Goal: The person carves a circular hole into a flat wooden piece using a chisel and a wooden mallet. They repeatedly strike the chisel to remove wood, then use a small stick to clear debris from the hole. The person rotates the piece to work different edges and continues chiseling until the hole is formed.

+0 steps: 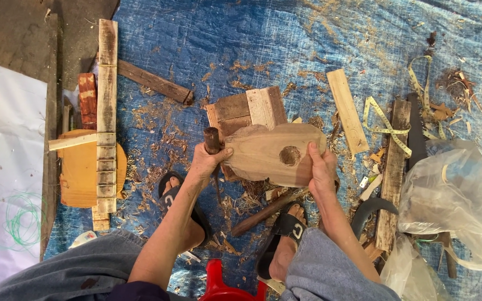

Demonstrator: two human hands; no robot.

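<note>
Nearest us, our feet in black sandals [285, 226] rest on the blue tarp [241, 50] among wood shavings, with a red plastic stool [218, 284] between our knees; a dark wooden stick [266, 210] lies slanted between the feet. Above them we hold the oval wooden board [263, 153] up off the ground with both hands, likely so its flat face and round hole [289, 155] look up at us. Our left hand [206, 161] is closed round a dark tool handle [212, 139], thumb pressed on the board's left end. Our right hand [322, 170] grips the right end, thumb on top beside the hole, fingers curled under. The board's long axis runs left to right, tilted slightly, its narrower end pointing right. Beyond it sits a block of joined planks [246, 108], touching or just behind the board; we cannot tell which. Farther right lie a pale slat [347, 111] and a yellow tape measure [386, 125]
</note>
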